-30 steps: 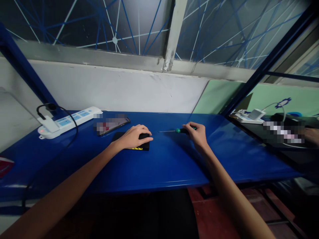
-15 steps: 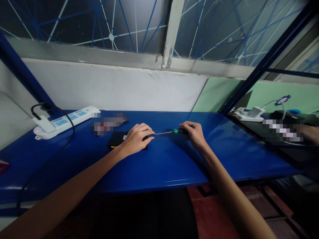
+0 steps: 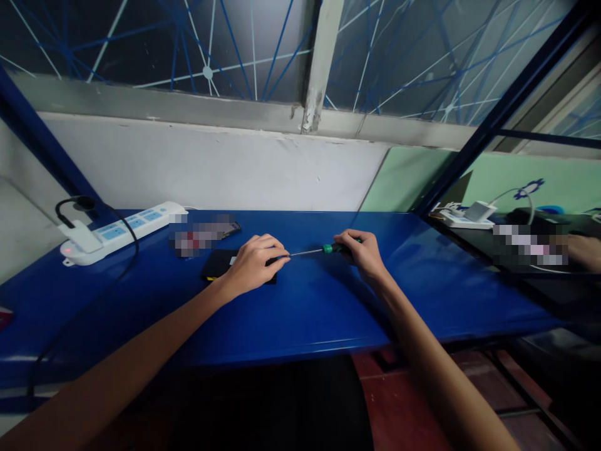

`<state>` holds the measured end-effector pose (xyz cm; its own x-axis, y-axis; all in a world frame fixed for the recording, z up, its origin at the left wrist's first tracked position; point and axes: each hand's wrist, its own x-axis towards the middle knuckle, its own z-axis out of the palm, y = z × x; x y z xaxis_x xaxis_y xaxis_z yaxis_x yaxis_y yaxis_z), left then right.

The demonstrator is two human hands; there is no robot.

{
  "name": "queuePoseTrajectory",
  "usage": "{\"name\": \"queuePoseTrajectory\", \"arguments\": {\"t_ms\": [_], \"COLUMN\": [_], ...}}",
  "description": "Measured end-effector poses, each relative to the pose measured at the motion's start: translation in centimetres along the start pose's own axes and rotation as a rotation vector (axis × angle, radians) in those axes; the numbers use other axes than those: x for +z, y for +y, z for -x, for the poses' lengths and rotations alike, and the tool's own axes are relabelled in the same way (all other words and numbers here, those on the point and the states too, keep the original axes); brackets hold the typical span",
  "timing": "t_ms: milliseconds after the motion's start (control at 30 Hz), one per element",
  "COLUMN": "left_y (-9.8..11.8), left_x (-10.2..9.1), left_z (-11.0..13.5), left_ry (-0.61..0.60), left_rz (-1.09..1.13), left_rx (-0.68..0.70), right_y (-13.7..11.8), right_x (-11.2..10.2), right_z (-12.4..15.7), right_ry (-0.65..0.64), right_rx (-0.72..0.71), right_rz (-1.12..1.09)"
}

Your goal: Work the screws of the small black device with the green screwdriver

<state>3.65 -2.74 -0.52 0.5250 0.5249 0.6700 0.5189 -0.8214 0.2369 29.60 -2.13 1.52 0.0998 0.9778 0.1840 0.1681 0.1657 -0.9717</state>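
A screwdriver with a green and black handle (image 3: pixel 328 248) is gripped in my right hand (image 3: pixel 364 250), its metal shaft pointing left. The tip of the shaft reaches the fingertips of my left hand (image 3: pixel 258 260). Those fingers are curled together at the tip; whatever they pinch there is too small to make out. Under my left hand lies a flat black box-like object (image 3: pixel 216 264) with a small white label and a bit of yellow at its near edge. My hand covers much of it.
On the blue table (image 3: pixel 300 319), a white power strip (image 3: pixel 126 230) with a plugged-in adapter and black cable lies at left. A blurred-out packet (image 3: pixel 204 238) sits behind the black object. Another person's hand (image 3: pixel 585 250) is at far right, beside a charger (image 3: pixel 479 210).
The view has shifted very slightly. My left fingers have closed a little more around the screwdriver's tip; otherwise both hands keep their places.
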Motion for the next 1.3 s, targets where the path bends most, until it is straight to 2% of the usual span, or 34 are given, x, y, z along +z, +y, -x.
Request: {"name": "queuePoseTrajectory", "arguments": {"t_ms": [300,800,1033,1300], "left_y": [-0.08,-0.16,0.08,-0.41], "left_x": [0.21,0.12,-0.02,0.28], "left_z": [0.10,0.04,-0.13,0.11], "left_ry": [0.028,0.050,0.131,0.102], "left_rz": [0.003,0.016,0.018,0.020], "left_rx": [0.018,-0.030,-0.043,-0.055], "right_y": [0.10,0.01,0.18,0.01], "right_x": [-0.04,0.03,-0.09,0.16], "right_z": [-0.01,0.04,-0.08,0.06], "right_ry": [0.005,0.016,0.048,0.055], "right_rx": [-0.014,-0.028,-0.031,-0.022], "right_rz": [0.009,0.010,0.009,-0.008]}}
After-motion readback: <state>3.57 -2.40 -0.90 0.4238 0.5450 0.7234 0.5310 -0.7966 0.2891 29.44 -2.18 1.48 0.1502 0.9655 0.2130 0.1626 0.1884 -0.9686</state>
